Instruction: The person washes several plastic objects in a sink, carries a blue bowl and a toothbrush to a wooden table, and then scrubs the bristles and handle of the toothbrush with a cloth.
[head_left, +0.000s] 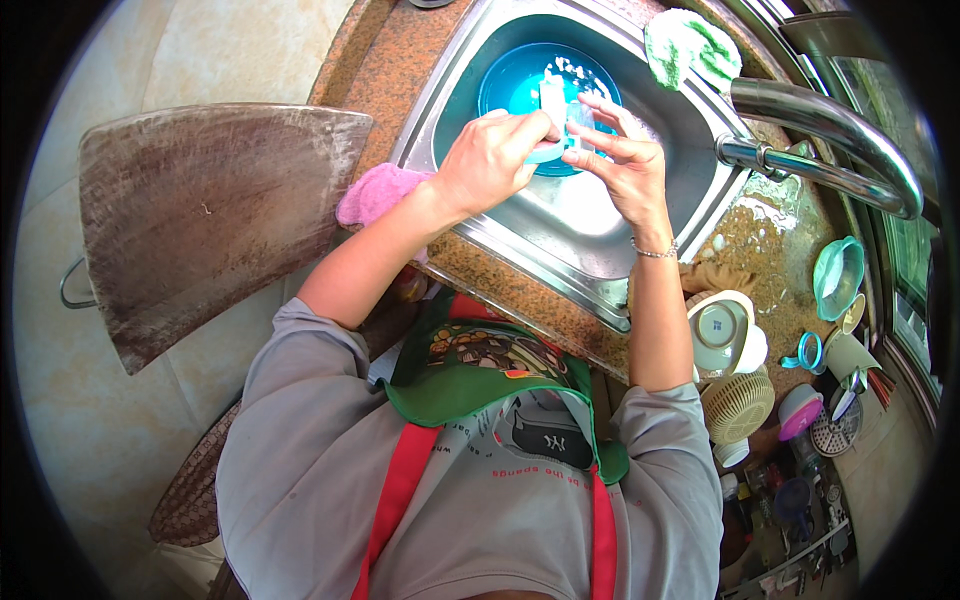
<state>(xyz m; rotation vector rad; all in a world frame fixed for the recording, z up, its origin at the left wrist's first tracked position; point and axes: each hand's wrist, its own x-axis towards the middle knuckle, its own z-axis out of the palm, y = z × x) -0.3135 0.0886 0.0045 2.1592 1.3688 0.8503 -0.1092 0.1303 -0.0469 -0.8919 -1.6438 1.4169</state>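
Above the sink, my left hand (487, 160) grips a light-blue item (546, 154), perhaps a lid or handle. A white strip-like piece (553, 97) stands up beyond its fingers, washed out by glare. My right hand (626, 165) has its fingers spread around a small clear container (580, 124), which touches or nearly touches the light-blue item. Beneath both hands, a blue basin (504, 71) sits in the stainless steel sink (652, 127), with water and bright reflections inside.
A chrome faucet (825, 112) and a green-white cloth (690, 49) are at the sink's right. A pink cloth (382, 193) hangs on the counter's front edge. Bowls (720, 330), a tan basket (739, 405) and a teal bowl (838, 277) stand right. A large board (217, 217) is left.
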